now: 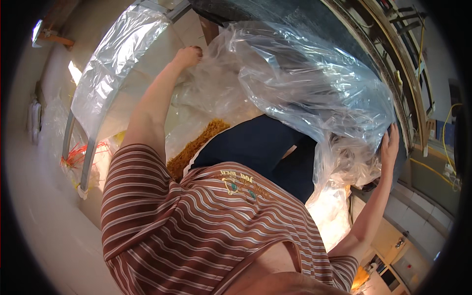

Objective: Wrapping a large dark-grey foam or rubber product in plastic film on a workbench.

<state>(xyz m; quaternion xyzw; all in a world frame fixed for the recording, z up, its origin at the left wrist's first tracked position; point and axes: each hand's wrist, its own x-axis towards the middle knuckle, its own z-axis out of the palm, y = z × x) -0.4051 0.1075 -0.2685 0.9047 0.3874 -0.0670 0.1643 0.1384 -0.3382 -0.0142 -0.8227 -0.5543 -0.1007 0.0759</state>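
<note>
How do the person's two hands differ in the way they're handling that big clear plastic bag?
The left hand is closed into a fist, gripping a bunch of the clear plastic bag at its far edge; the right hand is open, fingers spread flat against the bag's side. The left arm reaches far forward and is nearly straight; the right arm is bent, the hand nearer the body. Both are bare and touch the same bag.

- Plastic sheet (pixel 314 83): clear, glossy w/ white glare.
- Shirt (pixel 206 231): brown-red w/ thin white stripes.
- Trousers (pixel 255 147): dark navy, plain.
- Noodle-like heap (pixel 196 145): golden-yellow.
- Foil-like cover (pixel 115 59): silvery.
- Strings (pixel 76 156): red-orange & yellow.
- Cable (pixel 445 128): yellow.
</note>
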